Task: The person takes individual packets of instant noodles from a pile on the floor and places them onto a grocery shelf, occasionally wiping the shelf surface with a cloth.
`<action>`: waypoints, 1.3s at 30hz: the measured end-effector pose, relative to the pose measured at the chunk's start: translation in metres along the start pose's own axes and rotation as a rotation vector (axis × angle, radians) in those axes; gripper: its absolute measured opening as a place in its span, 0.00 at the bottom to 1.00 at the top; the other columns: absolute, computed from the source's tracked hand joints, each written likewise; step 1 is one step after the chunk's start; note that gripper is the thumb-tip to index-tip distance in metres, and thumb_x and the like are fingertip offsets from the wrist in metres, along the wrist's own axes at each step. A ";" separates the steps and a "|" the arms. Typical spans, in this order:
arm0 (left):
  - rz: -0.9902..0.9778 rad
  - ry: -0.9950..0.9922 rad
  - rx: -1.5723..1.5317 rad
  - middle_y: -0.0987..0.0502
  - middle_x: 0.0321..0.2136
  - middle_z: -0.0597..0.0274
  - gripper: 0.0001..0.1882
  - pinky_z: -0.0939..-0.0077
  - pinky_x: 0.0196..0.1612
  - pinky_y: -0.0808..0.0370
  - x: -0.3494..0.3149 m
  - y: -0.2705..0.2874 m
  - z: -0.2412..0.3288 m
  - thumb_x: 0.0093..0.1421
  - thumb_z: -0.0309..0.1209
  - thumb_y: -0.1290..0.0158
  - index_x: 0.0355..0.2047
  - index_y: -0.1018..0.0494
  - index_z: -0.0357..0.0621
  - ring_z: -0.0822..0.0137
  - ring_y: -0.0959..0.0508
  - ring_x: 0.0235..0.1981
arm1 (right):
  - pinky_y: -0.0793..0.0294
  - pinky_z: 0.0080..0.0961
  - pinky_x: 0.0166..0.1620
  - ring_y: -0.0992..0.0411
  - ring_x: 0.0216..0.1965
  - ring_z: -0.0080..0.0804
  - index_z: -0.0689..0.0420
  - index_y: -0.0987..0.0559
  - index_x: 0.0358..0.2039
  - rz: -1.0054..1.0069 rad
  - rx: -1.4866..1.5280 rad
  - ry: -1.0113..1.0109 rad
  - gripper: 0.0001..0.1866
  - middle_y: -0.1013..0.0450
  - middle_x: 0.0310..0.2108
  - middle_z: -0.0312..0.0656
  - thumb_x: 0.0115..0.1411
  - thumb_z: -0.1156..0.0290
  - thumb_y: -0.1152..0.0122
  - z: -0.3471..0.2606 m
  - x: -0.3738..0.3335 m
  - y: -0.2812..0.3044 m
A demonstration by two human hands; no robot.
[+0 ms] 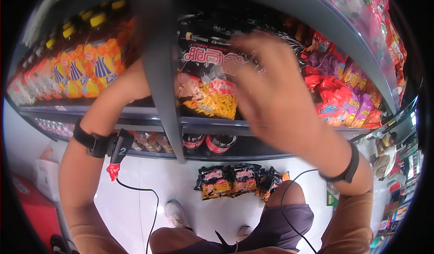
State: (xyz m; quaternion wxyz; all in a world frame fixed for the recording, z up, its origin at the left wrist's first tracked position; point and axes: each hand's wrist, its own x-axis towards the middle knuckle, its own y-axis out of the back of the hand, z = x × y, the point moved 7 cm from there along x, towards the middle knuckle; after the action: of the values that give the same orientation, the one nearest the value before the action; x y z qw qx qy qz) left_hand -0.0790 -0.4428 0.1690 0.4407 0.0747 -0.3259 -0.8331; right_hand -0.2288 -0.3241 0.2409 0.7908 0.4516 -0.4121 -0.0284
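A shiny black snack packet (pixel 210 73), printed with yellow noodle-like sticks, stands on the shelf just right of a dark upright post (pixel 162 73). My right hand (pixel 271 82) is stretched out over the packet's right side, its fingers apart and blurred by motion. Whether the fingertips touch the wrapper I cannot tell. My left hand (pixel 139 81) reaches behind the post from the left, beside orange drink bottles (pixel 97 66) with yellow caps. The post hides most of its fingers, so its grip does not show.
Red and purple snack bags (pixel 334 95) fill the shelf to the right. Jars with dark lids (pixel 220 143) sit on the lower shelf. More black packets (pixel 233 180) lie on the floor by my knee. Cables (pixel 156 199) hang near both wrists.
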 end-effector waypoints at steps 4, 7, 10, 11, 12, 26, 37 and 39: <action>-0.053 0.383 -0.168 0.27 0.28 0.66 0.22 0.80 0.31 0.30 -0.011 -0.005 -0.014 0.47 0.40 0.34 0.33 0.27 0.36 0.76 0.29 0.29 | 0.26 0.30 0.36 0.30 0.35 0.39 0.61 0.26 0.30 -0.222 0.121 0.102 0.11 0.32 0.32 0.44 0.42 0.73 0.43 -0.024 -0.026 -0.024; -0.151 0.345 -0.108 0.28 0.40 0.60 0.34 0.75 0.44 0.31 -0.009 -0.012 -0.010 0.42 0.41 0.32 0.45 0.32 0.34 0.70 0.29 0.40 | 0.25 0.29 0.34 0.29 0.33 0.39 0.62 0.27 0.30 -0.362 0.148 -0.076 0.11 0.31 0.31 0.45 0.43 0.73 0.43 -0.013 -0.032 -0.053; -0.176 0.216 -0.101 0.34 0.51 0.56 0.48 0.71 0.56 0.38 0.003 -0.024 -0.014 0.39 0.40 0.31 0.56 0.42 0.35 0.66 0.34 0.51 | 0.25 0.30 0.34 0.29 0.33 0.41 0.65 0.23 0.26 -0.498 0.184 -0.047 0.09 0.28 0.29 0.47 0.47 0.73 0.46 -0.007 -0.036 -0.074; -0.142 0.159 -0.087 0.37 0.55 0.55 0.53 0.70 0.60 0.43 0.006 -0.025 -0.017 0.38 0.40 0.30 0.61 0.48 0.36 0.64 0.37 0.55 | 0.25 0.32 0.35 0.28 0.33 0.42 0.66 0.22 0.24 -0.548 0.167 0.009 0.09 0.27 0.28 0.48 0.48 0.72 0.47 -0.005 -0.037 -0.079; -0.082 0.061 -0.176 0.35 0.53 0.55 0.49 0.71 0.59 0.41 0.011 -0.028 -0.017 0.39 0.38 0.31 0.59 0.45 0.38 0.65 0.36 0.53 | 0.25 0.33 0.35 0.28 0.33 0.42 0.65 0.22 0.22 -0.541 0.208 -0.072 0.10 0.27 0.27 0.49 0.48 0.72 0.47 0.003 -0.037 -0.081; 0.144 -0.100 0.029 0.31 0.48 0.57 0.42 0.74 0.55 0.36 0.055 -0.019 -0.020 0.43 0.28 0.33 0.56 0.45 0.35 0.69 0.33 0.50 | 0.26 0.37 0.41 0.28 0.40 0.48 0.70 0.27 0.39 -0.626 0.065 -0.399 0.19 0.32 0.39 0.54 0.60 0.63 0.50 0.041 -0.036 -0.112; -0.120 0.013 -0.136 0.26 0.44 0.62 0.30 0.72 0.49 0.30 0.064 -0.034 -0.041 0.49 0.28 0.36 0.52 0.34 0.40 0.71 0.28 0.44 | 0.28 0.42 0.43 0.28 0.41 0.51 0.66 0.29 0.43 -0.785 0.478 -0.504 0.18 0.28 0.39 0.56 0.59 0.64 0.50 0.047 -0.025 -0.120; -0.140 0.028 -0.166 0.27 0.47 0.62 0.31 0.71 0.55 0.35 0.065 -0.038 -0.041 0.49 0.28 0.37 0.54 0.35 0.40 0.71 0.30 0.49 | 0.28 0.41 0.45 0.28 0.43 0.51 0.65 0.29 0.44 -0.776 0.520 -0.535 0.18 0.27 0.40 0.55 0.59 0.64 0.50 0.051 -0.023 -0.124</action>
State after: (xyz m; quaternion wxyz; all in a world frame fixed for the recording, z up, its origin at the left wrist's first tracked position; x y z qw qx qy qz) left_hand -0.1267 -0.4983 0.1247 0.3906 0.0724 -0.2437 -0.8848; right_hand -0.2376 -0.4228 0.1479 0.4516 0.7288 -0.3955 -0.3295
